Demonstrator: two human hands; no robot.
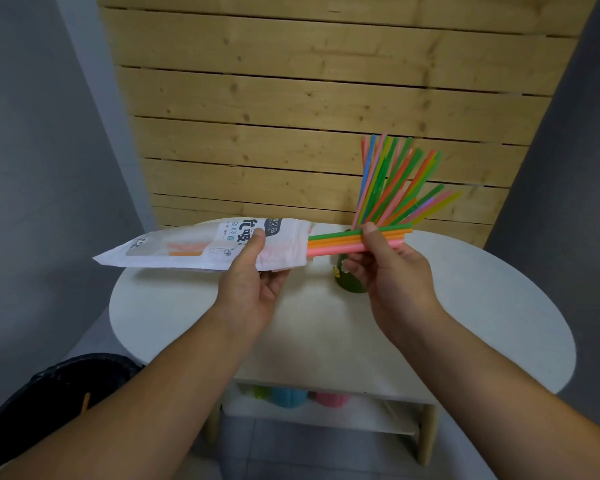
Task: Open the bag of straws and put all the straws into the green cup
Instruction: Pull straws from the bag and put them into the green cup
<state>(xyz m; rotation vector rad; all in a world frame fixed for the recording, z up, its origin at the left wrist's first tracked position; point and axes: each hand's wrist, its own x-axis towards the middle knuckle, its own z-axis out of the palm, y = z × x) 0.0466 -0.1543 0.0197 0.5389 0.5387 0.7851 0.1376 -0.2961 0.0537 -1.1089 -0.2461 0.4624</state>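
My left hand [253, 278] grips a white printed straw bag [201, 247] held level above the table, its open mouth facing right. A small bundle of green, orange and pink straws [336, 244] sticks halfway out of that mouth, and my right hand [388, 271] pinches their free ends. Behind my right hand stands the green cup [349, 280], mostly hidden. Several colourful straws [395, 185] fan upward out of it. A few straws still show faintly inside the bag.
The round white table [465, 306] stands against a wooden slat wall [291, 98]. A lower shelf [326, 410] holds green, blue and pink cups. A black bin [59, 393] sits at the lower left on the floor.
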